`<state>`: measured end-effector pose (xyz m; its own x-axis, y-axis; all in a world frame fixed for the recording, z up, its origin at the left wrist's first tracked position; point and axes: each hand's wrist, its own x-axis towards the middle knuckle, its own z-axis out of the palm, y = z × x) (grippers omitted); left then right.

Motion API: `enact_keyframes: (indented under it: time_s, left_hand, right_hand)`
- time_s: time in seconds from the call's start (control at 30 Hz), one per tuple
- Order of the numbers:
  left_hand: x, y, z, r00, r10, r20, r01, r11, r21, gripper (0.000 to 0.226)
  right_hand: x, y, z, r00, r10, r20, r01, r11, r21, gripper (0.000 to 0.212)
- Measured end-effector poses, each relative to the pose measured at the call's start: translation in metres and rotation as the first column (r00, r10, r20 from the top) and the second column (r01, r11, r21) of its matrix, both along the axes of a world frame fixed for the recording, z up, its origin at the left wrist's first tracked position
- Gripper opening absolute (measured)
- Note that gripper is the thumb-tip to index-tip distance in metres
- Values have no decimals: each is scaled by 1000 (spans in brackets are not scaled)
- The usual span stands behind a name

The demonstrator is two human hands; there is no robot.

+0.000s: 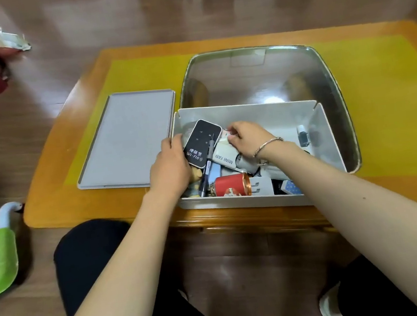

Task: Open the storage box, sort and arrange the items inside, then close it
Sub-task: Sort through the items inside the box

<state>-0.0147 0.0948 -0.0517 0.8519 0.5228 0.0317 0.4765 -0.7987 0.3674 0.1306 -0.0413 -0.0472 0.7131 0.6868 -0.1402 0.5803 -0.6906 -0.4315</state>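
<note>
Box (249, 113), white, open, at the near edge of the counter (382, 94); I read that placement as keeping the contents within easy reach of both my arms. Lid (126, 140), grey, flat on the counter just left of the box, touching or nearly touching its left wall: set aside so the sorting has a free opening, yet close for the closing step. Left hand (169, 167): grip curled round the left edge of the black Wi-Fi device (202, 142), which is tilted up off the pile, I judge to get it clear of what lies beneath. Right hand (247, 138): fingers bent down onto the white mini fan carton (225, 158) beside the device; whether they pinch it or only press, I cannot tell. Pen (207, 167), lying across the heap. Red tin (230, 185), on its side near the front wall. Steel tray (257, 74), behind the box. Sorting looks barely begun; contents jumbled.
</note>
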Motion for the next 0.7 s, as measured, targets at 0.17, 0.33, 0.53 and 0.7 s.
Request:
enact_keyframes:
  time_s: [0.17, 0.33, 0.53, 0.7]
  left_hand:
    - [-1, -2, -4, 999, -7, 51, 8, 1000, -9, 43]
    - [1, 0, -5, 1000, 5, -8, -4, 1000, 28, 53]
    - [1, -1, -5, 1000, 5, -17, -5, 1000, 10, 63]
    - [2, 1, -5, 1000, 4, -12, -4, 1000, 4, 66]
  right_hand:
    - [6, 16, -1, 999, -2, -47, 1, 1000, -14, 31]
    - [7, 27, 1, 993, -17, -116, 8, 997, -72, 31]
    - [9, 31, 5, 980, -81, -184, 64, 993, -97, 41]
    - [10, 31, 3, 975, -108, -193, 105, 994, -26, 32]
